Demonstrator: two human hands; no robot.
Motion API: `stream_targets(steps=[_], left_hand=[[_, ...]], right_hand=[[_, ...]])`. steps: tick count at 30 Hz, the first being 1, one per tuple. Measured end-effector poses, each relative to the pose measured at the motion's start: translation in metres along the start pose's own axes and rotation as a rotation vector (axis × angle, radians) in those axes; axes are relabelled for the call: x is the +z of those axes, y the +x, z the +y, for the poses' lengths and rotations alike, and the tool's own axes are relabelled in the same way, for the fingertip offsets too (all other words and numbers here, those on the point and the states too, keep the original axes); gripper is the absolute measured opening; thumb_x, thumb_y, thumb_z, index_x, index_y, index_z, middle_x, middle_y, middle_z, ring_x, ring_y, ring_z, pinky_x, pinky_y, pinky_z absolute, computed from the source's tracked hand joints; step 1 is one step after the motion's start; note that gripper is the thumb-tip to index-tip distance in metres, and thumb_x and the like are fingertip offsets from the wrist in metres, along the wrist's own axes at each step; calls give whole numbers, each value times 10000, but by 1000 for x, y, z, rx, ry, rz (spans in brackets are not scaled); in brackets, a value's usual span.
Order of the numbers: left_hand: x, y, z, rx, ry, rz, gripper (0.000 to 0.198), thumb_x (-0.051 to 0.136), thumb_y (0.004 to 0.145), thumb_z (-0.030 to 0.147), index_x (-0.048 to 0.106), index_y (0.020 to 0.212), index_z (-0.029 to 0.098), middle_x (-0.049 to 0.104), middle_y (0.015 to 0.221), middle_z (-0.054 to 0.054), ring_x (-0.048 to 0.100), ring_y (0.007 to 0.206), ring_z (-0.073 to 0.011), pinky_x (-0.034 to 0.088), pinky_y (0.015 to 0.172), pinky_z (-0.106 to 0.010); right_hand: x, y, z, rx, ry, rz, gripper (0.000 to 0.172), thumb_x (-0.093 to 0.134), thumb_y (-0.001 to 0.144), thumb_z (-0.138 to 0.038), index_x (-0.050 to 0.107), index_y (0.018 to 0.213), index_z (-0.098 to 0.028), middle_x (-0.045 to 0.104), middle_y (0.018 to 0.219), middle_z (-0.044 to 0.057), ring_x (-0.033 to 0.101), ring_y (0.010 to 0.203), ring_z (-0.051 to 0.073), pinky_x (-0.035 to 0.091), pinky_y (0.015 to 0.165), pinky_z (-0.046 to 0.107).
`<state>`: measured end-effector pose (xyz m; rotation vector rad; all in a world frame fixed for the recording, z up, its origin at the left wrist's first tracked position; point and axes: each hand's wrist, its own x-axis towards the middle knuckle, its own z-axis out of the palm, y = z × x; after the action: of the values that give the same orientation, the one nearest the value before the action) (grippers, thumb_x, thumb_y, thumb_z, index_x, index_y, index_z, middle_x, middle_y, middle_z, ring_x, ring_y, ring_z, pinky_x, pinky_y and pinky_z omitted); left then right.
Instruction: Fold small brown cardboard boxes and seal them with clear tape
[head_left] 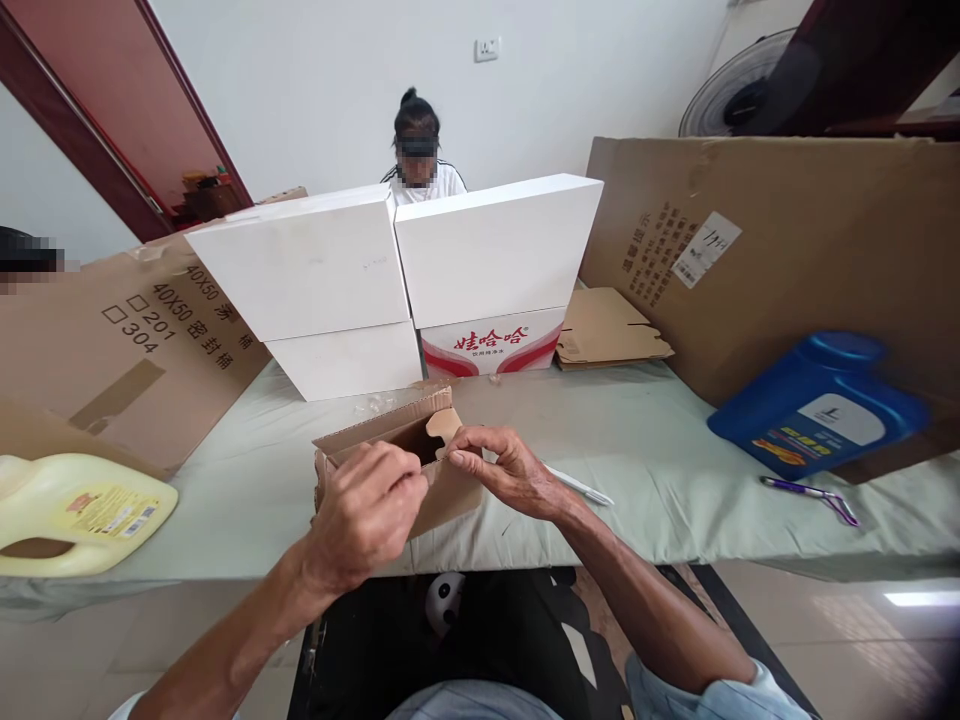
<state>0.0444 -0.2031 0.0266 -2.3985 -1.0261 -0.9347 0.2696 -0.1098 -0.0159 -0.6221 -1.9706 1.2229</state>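
A small brown cardboard box point(442, 505) stands on the table with its top open and its flaps raised. My left hand point(379, 515) is closed at the near rim of the box, its fingers curled, and the fingertips are partly hidden. On the right, my right hand point(510, 472) pinches the edge of the box between thumb and fingers, next to a rounded side flap point(444, 424). The two hands are a short way apart along the rim. Beside my right wrist lies a white pen-like stick point(581, 486), partly covered by the hand.
White boxes point(495, 245) are stacked ahead, with a person point(450, 180) behind them. Flat cardboard pieces point(611, 325) lie beside the stack. Large cartons flank both sides. A yellow jug point(90, 510) stands left; a blue bottle point(817, 405) and purple pen point(795, 488) are right.
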Motion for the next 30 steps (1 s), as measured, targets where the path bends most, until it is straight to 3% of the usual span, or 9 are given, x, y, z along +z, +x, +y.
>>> stream_targets(steps=[3, 8, 10, 13, 16, 20, 26, 30], left_hand=[[6, -11, 6, 136, 93, 16, 214, 624, 966, 0, 708, 1000, 193, 782, 889, -80, 738, 856, -248, 556, 731, -401], [7, -22, 19, 172, -40, 9, 255, 596, 957, 4, 696, 1066, 212, 789, 924, -76, 748, 876, -244, 563, 747, -406], [2, -22, 23, 120, -165, 6, 256, 594, 953, 11, 694, 1062, 220, 782, 925, -68, 743, 879, -235, 579, 774, -409], [-15, -18, 19, -100, -353, 47, 218, 634, 971, 39, 702, 1044, 233, 759, 954, -67, 725, 898, -218, 608, 789, -385], [-37, -14, -2, -367, -474, 125, 155, 666, 1008, 103, 727, 1033, 243, 742, 983, -61, 719, 928, -213, 616, 783, -361], [-54, -15, -50, -654, -510, 245, 104, 672, 1021, 227, 769, 982, 223, 750, 1020, -63, 711, 964, -217, 613, 831, -358], [-39, -23, -118, -901, -570, 254, 134, 748, 864, 307, 817, 880, 193, 773, 855, -43, 712, 830, -190, 610, 759, -313], [-33, -25, -127, -968, -635, 287, 151, 800, 809, 316, 818, 861, 176, 781, 830, -56, 719, 810, -194, 604, 741, -312]], right_hand=[[1, 0, 1, -1, 8, -10, 521, 624, 1036, -706, 749, 908, -216, 670, 852, 17, 575, 819, 183, 471, 786, 321], [2, 3, 3, 13, -13, 26, 543, 606, 1033, -726, 700, 854, -222, 601, 801, 4, 513, 781, 174, 446, 753, 315], [2, 4, 4, 7, -14, 41, 557, 607, 1027, -737, 686, 833, -220, 584, 781, -2, 503, 769, 169, 448, 753, 312], [0, 4, 5, 1, -2, 22, 532, 624, 1031, -709, 701, 849, -216, 616, 808, 5, 537, 785, 172, 458, 766, 314], [-1, 2, 3, 6, -8, -1, 496, 627, 1044, -676, 709, 859, -223, 640, 828, 14, 560, 800, 184, 452, 756, 319], [-3, -3, 1, -13, -7, -15, 455, 633, 1062, -619, 696, 834, -230, 645, 814, 13, 560, 782, 184, 452, 759, 325], [-3, -12, -1, -54, 11, -36, 366, 660, 1073, -539, 710, 861, -246, 686, 836, 21, 594, 784, 192, 460, 745, 331], [-7, -15, -4, -77, -6, -12, 296, 675, 1066, -530, 749, 951, -268, 725, 913, 45, 649, 849, 224, 501, 781, 359]])
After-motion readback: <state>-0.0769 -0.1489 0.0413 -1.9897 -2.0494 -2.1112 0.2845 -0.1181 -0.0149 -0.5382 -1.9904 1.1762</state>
